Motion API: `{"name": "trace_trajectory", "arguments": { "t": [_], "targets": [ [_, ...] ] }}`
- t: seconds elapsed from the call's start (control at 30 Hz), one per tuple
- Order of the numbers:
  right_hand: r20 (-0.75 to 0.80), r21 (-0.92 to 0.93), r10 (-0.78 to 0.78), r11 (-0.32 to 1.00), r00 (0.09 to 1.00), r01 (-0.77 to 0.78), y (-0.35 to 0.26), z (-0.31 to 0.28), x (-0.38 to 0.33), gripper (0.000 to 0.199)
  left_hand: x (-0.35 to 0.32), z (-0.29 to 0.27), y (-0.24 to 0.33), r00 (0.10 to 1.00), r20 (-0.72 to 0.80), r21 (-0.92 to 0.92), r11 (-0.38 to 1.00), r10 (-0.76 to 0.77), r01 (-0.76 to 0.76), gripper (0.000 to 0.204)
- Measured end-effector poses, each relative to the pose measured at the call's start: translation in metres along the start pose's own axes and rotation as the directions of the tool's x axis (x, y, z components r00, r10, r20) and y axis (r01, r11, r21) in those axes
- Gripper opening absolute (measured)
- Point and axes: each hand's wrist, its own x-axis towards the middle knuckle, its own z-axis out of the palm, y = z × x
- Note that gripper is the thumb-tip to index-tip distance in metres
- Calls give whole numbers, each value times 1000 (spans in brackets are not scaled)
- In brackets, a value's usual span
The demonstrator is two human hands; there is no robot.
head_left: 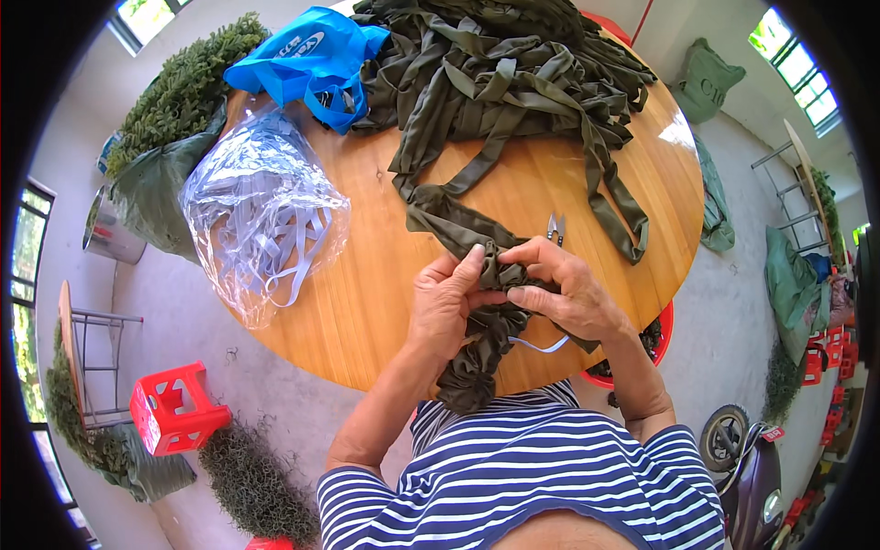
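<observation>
Over the near part of the round wooden table, both my hands hold a dark olive-green fabric strip (477, 353) that is bunched into gathers. My left hand (447, 298) pinches the bunched cloth between thumb and fingers. Just across from it, my right hand (568, 289) grips the same cloth with thumb and forefinger. A white elastic band (541, 346) sticks out from the gathers under my right hand. Small thread snips (555, 227) lie just beyond my right hand. A smooth part of the strip runs away toward a large pile of olive fabric strips (513, 82).
A clear plastic bag of white elastic bands (266, 211) and a blue bag (307, 60) lie on the table (367, 238) at left. A red tub (667, 330) stands below its right edge. Around it are a red stool (177, 408), artificial greenery (188, 82) and a scooter (747, 467).
</observation>
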Motion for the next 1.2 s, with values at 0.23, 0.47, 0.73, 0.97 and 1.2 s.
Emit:
{"name": "trace_trajectory", "arguments": {
  "t": [0.23,0.47,0.73,0.97,1.2],
  "targets": [
    [62,-421,5,907,998,21,1,-9,-9,27,14,-8,44,943,-102,68,948,317,-311,14],
    [160,-429,152,901,975,-70,-9,-22,-21,34,25,-26,82,908,-3,19,908,420,-420,12],
    [-15,-351,-105,932,994,93,-13,11,23,58,17,6,36,947,-54,74,947,318,-313,12],
    [54,-152,165,976,985,-155,-13,3,9,50,15,-14,24,976,-56,100,973,212,-206,15],
    [-46,-405,-231,894,972,193,7,2,0,37,3,-1,39,999,5,102,994,-36,35,49]
  ]
}}
